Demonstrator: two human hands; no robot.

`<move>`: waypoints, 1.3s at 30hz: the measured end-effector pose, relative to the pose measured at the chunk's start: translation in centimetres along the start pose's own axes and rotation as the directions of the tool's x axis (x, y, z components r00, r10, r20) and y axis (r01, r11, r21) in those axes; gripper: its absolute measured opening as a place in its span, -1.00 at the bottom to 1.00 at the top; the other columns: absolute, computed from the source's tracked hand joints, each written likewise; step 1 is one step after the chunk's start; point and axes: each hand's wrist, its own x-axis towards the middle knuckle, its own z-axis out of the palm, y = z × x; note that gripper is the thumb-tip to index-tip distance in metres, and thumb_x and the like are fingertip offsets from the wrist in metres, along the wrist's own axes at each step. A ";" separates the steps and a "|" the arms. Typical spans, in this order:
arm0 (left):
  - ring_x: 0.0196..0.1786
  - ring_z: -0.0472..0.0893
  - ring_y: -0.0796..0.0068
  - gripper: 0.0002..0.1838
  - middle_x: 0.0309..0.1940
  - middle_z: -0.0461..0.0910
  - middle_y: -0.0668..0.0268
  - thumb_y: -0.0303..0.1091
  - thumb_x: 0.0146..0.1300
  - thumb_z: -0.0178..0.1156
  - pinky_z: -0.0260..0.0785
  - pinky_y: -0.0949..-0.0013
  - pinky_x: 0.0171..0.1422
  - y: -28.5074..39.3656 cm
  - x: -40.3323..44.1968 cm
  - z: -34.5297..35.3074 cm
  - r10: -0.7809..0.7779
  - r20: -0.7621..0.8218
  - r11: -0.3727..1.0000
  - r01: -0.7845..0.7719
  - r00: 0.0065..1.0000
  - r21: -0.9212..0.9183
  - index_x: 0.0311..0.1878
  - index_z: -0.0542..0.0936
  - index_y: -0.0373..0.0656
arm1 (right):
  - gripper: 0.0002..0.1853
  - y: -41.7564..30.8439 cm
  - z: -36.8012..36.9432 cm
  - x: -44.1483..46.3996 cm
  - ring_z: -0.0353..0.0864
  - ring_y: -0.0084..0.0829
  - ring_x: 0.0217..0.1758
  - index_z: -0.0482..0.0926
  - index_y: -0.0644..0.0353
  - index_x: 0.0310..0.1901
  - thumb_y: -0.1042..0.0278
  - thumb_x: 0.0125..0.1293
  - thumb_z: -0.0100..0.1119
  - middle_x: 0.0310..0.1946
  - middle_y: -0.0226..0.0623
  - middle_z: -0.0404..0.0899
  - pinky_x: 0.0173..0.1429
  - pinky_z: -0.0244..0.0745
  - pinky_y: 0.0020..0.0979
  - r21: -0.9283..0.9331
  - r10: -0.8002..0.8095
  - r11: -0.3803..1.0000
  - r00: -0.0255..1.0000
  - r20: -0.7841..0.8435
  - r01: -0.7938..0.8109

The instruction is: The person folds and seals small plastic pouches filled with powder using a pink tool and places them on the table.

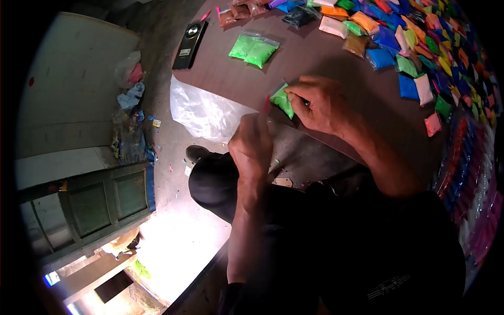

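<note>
Green filling is showing through the small clear packet (283, 101) at the worktop's near edge. Right hand (315, 102): thumb and forefinger are pinching the packet's right side. Left hand (252, 144): fingers are curling closed, just beside a narrow pink piece (266, 104); cannot tell whether they are gripping it. The pink piece is standing between the left hand and the packet. Beyond the hands, two bright green packets (254, 50) are lying side by side on the brown worktop (320, 63). Farther left, a dark phone (189, 45) is resting near the worktop's edge. Left of the left hand, a clear plastic bag (205, 110) is hanging at the edge. To the right of the hands and beyond, many multicoloured packets (386, 39) are lying heaped.
</note>
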 end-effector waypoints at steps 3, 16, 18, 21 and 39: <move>-0.38 0.71 0.46 -0.85 -0.40 0.75 0.05 -0.37 0.48 0.34 0.57 0.31 -0.20 1.1 -0.3 -0.5 -0.053 -0.023 0.998 0.052 0.998 -0.047 -0.12 0.72 -0.29 | -0.85 -0.3 -0.5 0.0 0.65 -0.04 -0.37 0.62 0.23 -0.40 0.40 0.32 0.30 -0.45 -0.13 0.58 -0.25 0.56 -0.08 -0.035 0.020 0.999 0.999 0.035 -0.019; -0.45 0.65 0.48 -0.85 -0.52 0.68 0.14 -0.38 0.46 0.30 0.51 0.31 -0.27 -0.3 2.0 -1.8 -0.145 -0.088 0.983 0.133 0.986 -0.126 -0.20 0.68 -0.27 | -0.88 -0.7 -0.8 0.4 0.68 -0.03 -0.30 0.74 0.23 -0.22 0.38 0.30 0.34 -0.38 -0.13 0.63 -0.19 0.59 -0.10 -0.029 -0.041 0.999 0.999 0.011 0.041; -0.44 0.69 0.44 -0.87 -0.50 0.69 0.11 -0.39 0.43 0.34 0.53 0.31 -0.24 -1.5 1.6 -2.6 -0.175 -0.127 0.978 0.158 0.976 -0.136 -0.20 0.69 -0.27 | -0.81 -0.9 -0.9 0.4 0.71 -0.05 -0.18 0.76 0.22 -0.12 0.37 0.27 0.38 -0.24 -0.14 0.68 -0.07 0.64 -0.13 0.013 -0.064 0.998 0.998 -0.028 0.064; -0.42 0.77 0.27 -0.88 -0.48 0.71 0.02 -0.40 0.38 0.37 0.57 0.27 -0.21 -4.1 0.3 -3.5 -0.174 -0.219 0.983 0.156 0.960 -0.096 -0.22 0.71 -0.27 | -0.71 -1.0 -1.2 0.8 0.72 -0.06 -0.02 0.76 0.24 -0.03 0.37 0.23 0.41 -0.04 -0.13 0.71 0.07 0.67 -0.16 -0.032 -0.166 0.986 0.986 -0.001 0.166; -0.33 0.79 0.07 -0.83 -0.40 0.77 0.03 -0.30 0.43 0.31 0.51 0.16 -0.07 -12.4 -1.1 -10.0 -0.331 -0.296 0.943 0.327 0.896 -0.063 -0.18 0.74 -0.20 | -0.16 -5.4 0.4 -2.3 0.37 0.14 0.55 0.35 0.40 0.51 -0.12 0.45 0.29 0.52 0.13 0.35 0.57 0.24 0.14 -0.449 -0.026 0.871 0.930 0.366 0.201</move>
